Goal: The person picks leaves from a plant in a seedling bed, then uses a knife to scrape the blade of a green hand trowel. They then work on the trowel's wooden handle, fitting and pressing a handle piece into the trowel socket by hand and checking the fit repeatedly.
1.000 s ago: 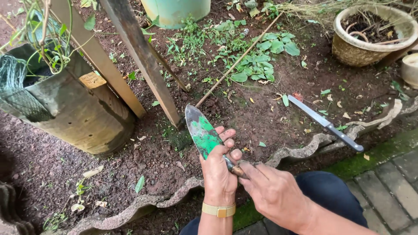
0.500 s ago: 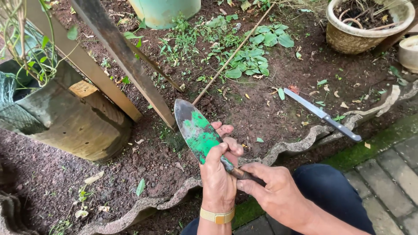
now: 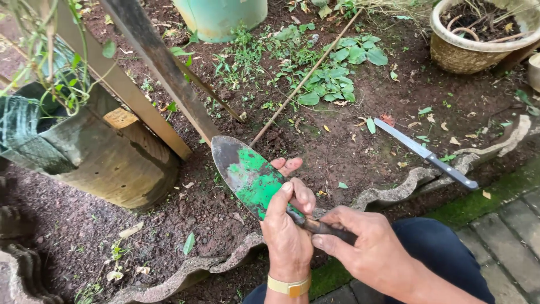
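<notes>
A garden trowel [image 3: 246, 171] with a worn green blade and a dark handle points up and to the left over the soil. My right hand [image 3: 371, 251] grips its handle. My left hand [image 3: 288, 225] cups the base of the blade from below, with the thumb pressed on the green face; a yellow band sits on that wrist. A knife [image 3: 424, 153] with a dark handle lies on the soil to the right, apart from both hands.
A scalloped stone edging [image 3: 394, 194] borders the bed, with mossy paving [image 3: 506, 225] at the lower right. A leaning grey planter bag [image 3: 107, 163], slanted wooden posts [image 3: 157, 62], a thin stick [image 3: 304, 81], a green pot [image 3: 222, 17] and a woven pot [image 3: 478, 42] stand around.
The trowel and both hands have shifted slightly left and lower in view as the camera moved closer. The left thumb now presses on the blade. The knife has not moved.
</notes>
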